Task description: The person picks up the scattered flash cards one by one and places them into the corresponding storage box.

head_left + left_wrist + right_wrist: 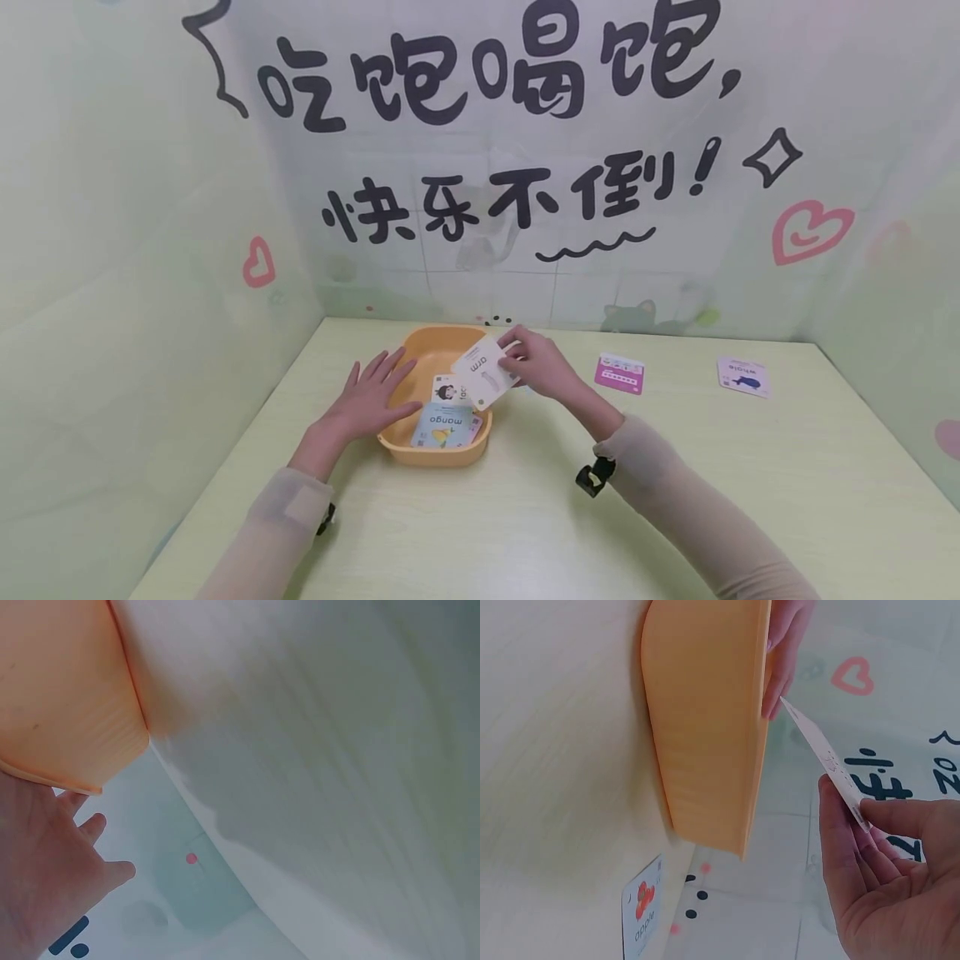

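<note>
My right hand [542, 363] pinches a white card [480, 372] reading "arm" between thumb and fingers, above the right side of an orange plastic basin [435, 457]. The right wrist view shows this card edge-on, tilted. Over the basin's left rim, my left hand [369, 398] is spread with straight fingers. Whether it touches the rim, I cannot tell. Inside the basin lie a blue "mango" card [441, 427] and a white card with a drawn face [446, 389], partly covered by the "arm" card. A pinkish card edge [476, 428] peeks out beside the mango card.
Right of the basin, a purple-and-white card [619, 374] and a "whale" card [742, 377] lie on the light wood table [637, 500]. An "apple" card [640, 909] lies near the basin in the right wrist view. Printed cloth walls stand behind and at both sides.
</note>
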A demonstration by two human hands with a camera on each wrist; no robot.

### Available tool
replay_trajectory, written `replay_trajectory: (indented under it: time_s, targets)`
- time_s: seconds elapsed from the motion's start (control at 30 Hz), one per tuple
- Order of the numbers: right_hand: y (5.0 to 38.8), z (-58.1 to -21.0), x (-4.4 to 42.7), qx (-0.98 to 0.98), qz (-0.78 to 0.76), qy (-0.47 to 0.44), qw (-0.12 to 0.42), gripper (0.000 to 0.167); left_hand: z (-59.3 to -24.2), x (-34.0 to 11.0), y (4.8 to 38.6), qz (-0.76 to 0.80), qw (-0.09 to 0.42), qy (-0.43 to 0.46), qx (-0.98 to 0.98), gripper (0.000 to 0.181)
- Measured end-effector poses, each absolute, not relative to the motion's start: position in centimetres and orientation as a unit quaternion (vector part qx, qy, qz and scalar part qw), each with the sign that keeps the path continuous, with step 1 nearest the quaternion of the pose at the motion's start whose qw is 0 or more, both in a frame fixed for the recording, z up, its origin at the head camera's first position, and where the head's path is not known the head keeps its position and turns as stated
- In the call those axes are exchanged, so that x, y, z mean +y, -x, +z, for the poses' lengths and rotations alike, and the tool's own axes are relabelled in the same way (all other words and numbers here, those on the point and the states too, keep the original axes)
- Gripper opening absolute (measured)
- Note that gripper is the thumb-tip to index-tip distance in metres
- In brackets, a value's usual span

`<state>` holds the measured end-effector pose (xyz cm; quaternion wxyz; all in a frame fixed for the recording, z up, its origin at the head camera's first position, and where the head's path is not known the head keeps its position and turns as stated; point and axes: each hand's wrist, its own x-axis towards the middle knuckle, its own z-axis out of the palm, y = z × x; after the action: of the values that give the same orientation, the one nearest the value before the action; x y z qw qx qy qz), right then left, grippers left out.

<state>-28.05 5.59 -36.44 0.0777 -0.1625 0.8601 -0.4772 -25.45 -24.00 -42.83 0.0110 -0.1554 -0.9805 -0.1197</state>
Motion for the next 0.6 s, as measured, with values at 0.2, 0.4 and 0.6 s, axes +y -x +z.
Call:
replay_trajectory:
  time_s: [0.2, 0.4, 0.6]
  targets:
    - [27.0, -36.9, 4.3, 0.845, -0.493, 0.179, 0.104, 0.024, -42.9, -24.1, 25.4, -0.12, 0.015, 0.158, -0.98, 0.078]
    - [26.4, -37.5, 3.4, 0.843, -0.49, 0.182, 0.127, 0.024, -42.8, -24.1, 25.4, -0.122, 0.013, 0.159, -0.98, 0.078]
    - [26.2, -38.0, 2.9, 0.846, -0.48, 0.182, 0.142, 0.029, -42.9, -24.1, 25.5, -0.125, 0.014, 0.16, -0.979, 0.078]
